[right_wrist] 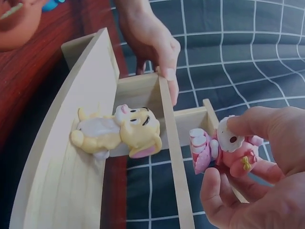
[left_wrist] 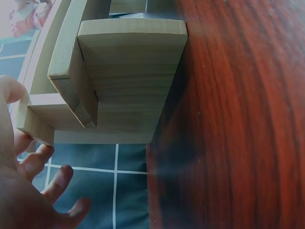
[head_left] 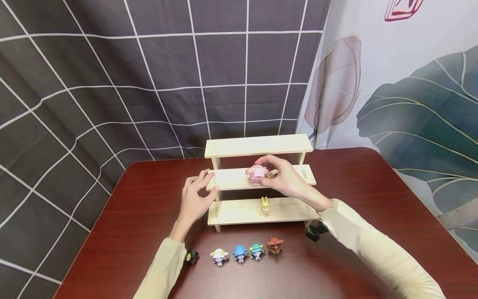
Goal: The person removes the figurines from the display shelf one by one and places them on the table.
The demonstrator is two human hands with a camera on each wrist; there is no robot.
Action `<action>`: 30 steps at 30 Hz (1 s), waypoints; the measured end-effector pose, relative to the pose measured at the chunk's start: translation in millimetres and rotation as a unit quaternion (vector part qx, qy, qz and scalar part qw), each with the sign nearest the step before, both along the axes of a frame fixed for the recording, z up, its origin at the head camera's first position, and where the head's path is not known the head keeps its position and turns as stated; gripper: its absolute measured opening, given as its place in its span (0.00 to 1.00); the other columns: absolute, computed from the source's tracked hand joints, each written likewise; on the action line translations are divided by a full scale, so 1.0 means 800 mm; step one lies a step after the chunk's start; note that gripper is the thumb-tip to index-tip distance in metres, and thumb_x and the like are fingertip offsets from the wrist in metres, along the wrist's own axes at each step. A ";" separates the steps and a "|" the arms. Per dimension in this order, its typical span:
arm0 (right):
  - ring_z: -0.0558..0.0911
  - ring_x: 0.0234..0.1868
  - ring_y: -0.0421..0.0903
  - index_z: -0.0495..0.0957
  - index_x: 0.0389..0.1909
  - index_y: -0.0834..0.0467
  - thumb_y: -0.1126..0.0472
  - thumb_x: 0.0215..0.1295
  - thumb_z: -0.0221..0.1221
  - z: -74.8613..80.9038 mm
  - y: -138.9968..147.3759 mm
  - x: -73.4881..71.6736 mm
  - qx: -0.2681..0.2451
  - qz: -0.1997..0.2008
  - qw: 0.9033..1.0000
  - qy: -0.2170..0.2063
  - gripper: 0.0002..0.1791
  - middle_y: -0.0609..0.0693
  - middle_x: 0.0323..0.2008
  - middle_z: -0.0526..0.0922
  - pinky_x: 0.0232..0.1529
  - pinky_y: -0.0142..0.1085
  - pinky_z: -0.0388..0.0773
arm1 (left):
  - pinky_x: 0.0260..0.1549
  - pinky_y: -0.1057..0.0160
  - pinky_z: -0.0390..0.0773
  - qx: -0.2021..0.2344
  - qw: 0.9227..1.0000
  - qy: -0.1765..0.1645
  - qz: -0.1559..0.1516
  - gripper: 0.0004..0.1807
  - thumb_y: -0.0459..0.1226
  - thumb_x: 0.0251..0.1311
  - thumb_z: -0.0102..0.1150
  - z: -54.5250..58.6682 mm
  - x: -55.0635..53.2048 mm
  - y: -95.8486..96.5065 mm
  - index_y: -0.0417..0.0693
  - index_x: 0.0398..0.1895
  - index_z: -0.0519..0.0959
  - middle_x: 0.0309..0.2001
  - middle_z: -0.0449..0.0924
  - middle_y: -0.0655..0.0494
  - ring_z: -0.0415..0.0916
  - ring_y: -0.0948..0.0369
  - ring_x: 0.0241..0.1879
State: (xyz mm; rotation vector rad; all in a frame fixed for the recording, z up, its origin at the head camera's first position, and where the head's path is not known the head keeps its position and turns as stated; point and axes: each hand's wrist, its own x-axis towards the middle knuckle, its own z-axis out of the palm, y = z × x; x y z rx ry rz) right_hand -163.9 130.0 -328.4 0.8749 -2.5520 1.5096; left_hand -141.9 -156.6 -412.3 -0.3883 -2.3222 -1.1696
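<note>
A three-tier wooden display shelf [head_left: 257, 145] stands on the table. My right hand [head_left: 285, 176] pinches a pink figurine [head_left: 257, 172] at the middle tier. In the right wrist view the pink figurine [right_wrist: 228, 143] has a white face and a striped pink lower part, with fingers around it. A yellow figurine [head_left: 265, 206] with long ears stands on the bottom tier; up close the yellow figurine [right_wrist: 119, 131] shows a pale belly. My left hand [head_left: 196, 195] grips the left end of the middle tier, thumb at its front edge and fingers farther back.
In front of the shelf stand a white-capped figurine [head_left: 219, 256], a blue one [head_left: 240, 253], a teal-hatted one [head_left: 257, 251] and a reddish-brown one [head_left: 274, 245] in a row. Behind the reddish wooden table [head_left: 149, 199] hangs a dark gridded cloth [head_left: 164, 62].
</note>
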 end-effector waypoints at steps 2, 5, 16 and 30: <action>0.80 0.42 0.52 0.78 0.51 0.64 0.70 0.55 0.71 0.001 0.005 0.003 0.002 -0.003 1.000 0.002 0.22 0.55 0.42 0.82 0.39 0.38 0.80 | 0.48 0.46 0.68 0.000 1.000 0.000 0.000 0.22 0.38 0.56 0.68 0.000 0.000 0.000 0.47 0.57 0.84 0.62 0.77 0.49 0.69 0.47 0.50; 0.80 0.41 0.51 0.78 0.51 0.64 0.71 0.54 0.71 0.002 0.011 0.007 0.005 -0.008 1.000 0.001 0.22 0.54 0.41 0.82 0.38 0.38 0.81 | 0.48 0.45 0.68 0.001 1.000 -0.002 0.000 0.22 0.38 0.56 0.68 0.000 -0.001 -0.001 0.47 0.57 0.84 0.62 0.77 0.48 0.69 0.47 0.51; 0.81 0.38 0.51 0.78 0.49 0.65 0.74 0.53 0.70 -0.001 0.029 0.019 0.000 -0.010 1.000 -0.006 0.21 0.55 0.41 0.82 0.34 0.38 0.81 | 0.48 0.45 0.67 0.004 1.000 -0.005 -0.001 0.22 0.38 0.56 0.68 0.000 0.000 -0.001 0.47 0.56 0.84 0.62 0.77 0.48 0.69 0.47 0.50; 0.81 0.38 0.50 0.78 0.49 0.65 0.73 0.52 0.72 -0.004 0.056 0.039 0.006 -0.017 1.000 0.008 0.22 0.54 0.42 0.82 0.34 0.34 0.80 | 0.48 0.45 0.68 0.001 1.000 -0.005 -0.001 0.22 0.38 0.56 0.68 0.001 0.000 0.000 0.47 0.56 0.84 0.62 0.77 0.48 0.69 0.47 0.50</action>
